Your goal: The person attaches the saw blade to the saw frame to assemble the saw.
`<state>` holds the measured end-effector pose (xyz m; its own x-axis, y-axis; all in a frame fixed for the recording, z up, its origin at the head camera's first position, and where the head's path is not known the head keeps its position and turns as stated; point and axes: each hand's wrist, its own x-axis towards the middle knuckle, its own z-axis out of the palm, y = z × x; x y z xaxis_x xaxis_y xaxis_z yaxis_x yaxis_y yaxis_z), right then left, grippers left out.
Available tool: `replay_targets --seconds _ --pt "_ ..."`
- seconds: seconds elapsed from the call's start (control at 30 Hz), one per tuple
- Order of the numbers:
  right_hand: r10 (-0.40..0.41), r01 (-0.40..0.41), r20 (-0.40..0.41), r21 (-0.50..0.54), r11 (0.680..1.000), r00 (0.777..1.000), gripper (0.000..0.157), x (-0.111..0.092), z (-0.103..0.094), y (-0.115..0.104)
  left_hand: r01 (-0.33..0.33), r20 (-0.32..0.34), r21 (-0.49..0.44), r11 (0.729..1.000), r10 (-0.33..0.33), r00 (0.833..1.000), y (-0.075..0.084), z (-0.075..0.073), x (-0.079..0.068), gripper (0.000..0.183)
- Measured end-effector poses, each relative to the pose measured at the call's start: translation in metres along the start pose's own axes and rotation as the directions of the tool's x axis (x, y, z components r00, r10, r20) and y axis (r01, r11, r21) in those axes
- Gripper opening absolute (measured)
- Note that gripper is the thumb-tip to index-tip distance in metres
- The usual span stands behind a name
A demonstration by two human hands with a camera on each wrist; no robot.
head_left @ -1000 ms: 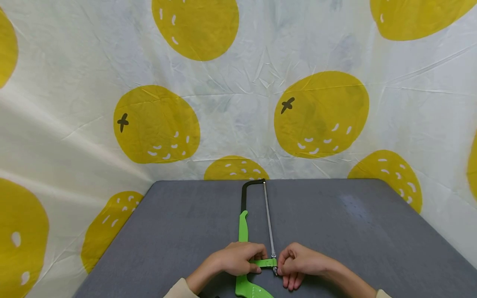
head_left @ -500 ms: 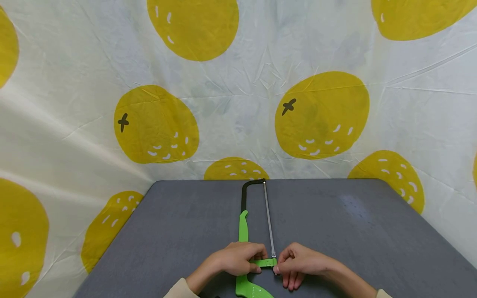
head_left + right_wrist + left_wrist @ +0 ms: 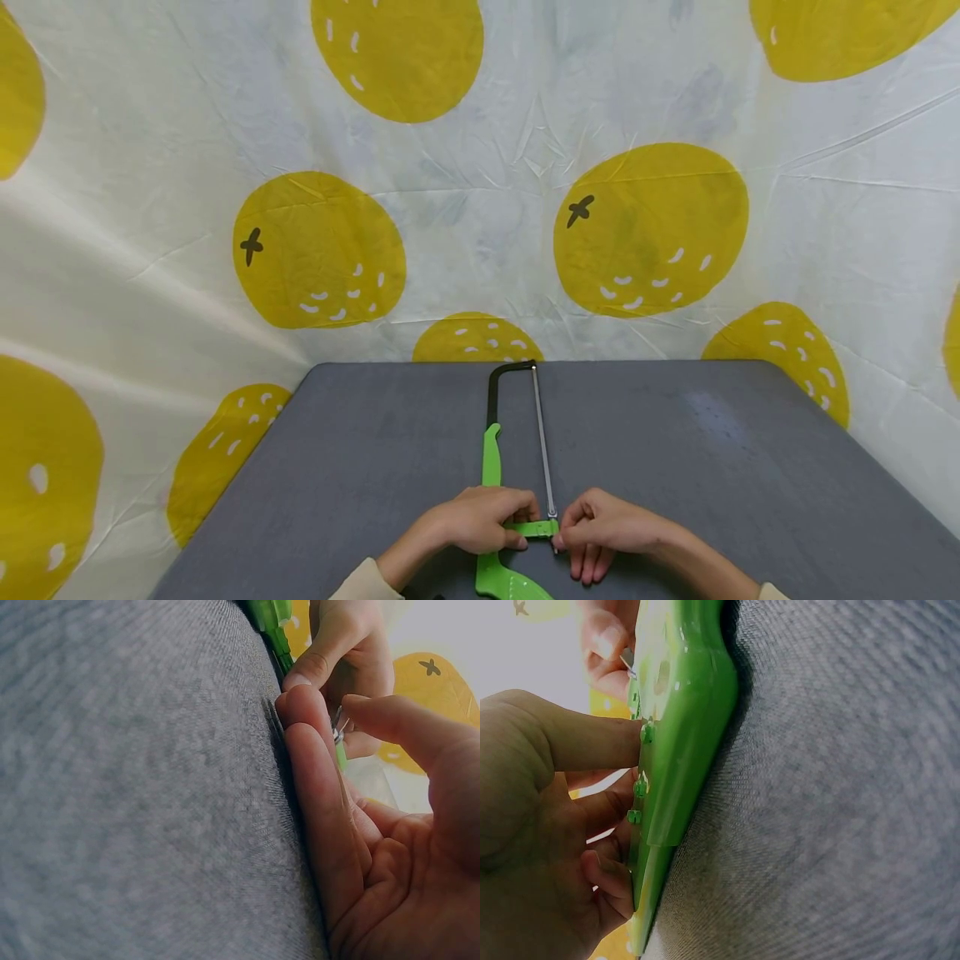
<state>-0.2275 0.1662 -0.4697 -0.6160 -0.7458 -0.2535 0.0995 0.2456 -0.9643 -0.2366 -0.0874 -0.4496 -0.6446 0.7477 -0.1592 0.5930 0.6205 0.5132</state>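
Note:
A hacksaw (image 3: 491, 458) with a green handle and a black front bow lies flat on the table, its thin blade (image 3: 543, 450) on the right side. My left hand (image 3: 480, 518) grips the green frame near the short crosspiece (image 3: 536, 529), thumb on the near side and fingers on the far side. At the crosspiece's right end, my right hand (image 3: 611, 525) pinches a small metal wing nut (image 3: 338, 733) between thumb and forefinger. The right hand's other fingers rest along the tabletop. In the left wrist view, green studs show along the frame beside the left thumb (image 3: 600, 742).
The dark grey padded table (image 3: 360, 450) stretches to a back edge just past the saw's tip. Behind and beside it hangs a pale cloth (image 3: 480, 233) printed with big yellow fruits.
My right thumb and forefinger have shifted slightly at the wing nut, covering more of it than a second ago. The left hand and the hacksaw stay in place.

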Motion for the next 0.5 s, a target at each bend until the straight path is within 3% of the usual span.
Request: replay_targets --seconds 0.3,0.5 --pt "0.005 -0.005 0.031 0.021 1.0 1.0 0.04 -0.0002 -0.0004 0.0 -0.003 0.009 -0.01 1.0 0.003 1.0 -0.0004 0.0003 -0.0005 0.018" --pt "0.005 -0.006 0.038 0.035 0.999 0.999 0.031 -0.0012 -0.001 -0.0005 0.006 0.004 -0.001 1.0 -0.006 1.0 0.0023 -0.0003 -0.0019 0.018"
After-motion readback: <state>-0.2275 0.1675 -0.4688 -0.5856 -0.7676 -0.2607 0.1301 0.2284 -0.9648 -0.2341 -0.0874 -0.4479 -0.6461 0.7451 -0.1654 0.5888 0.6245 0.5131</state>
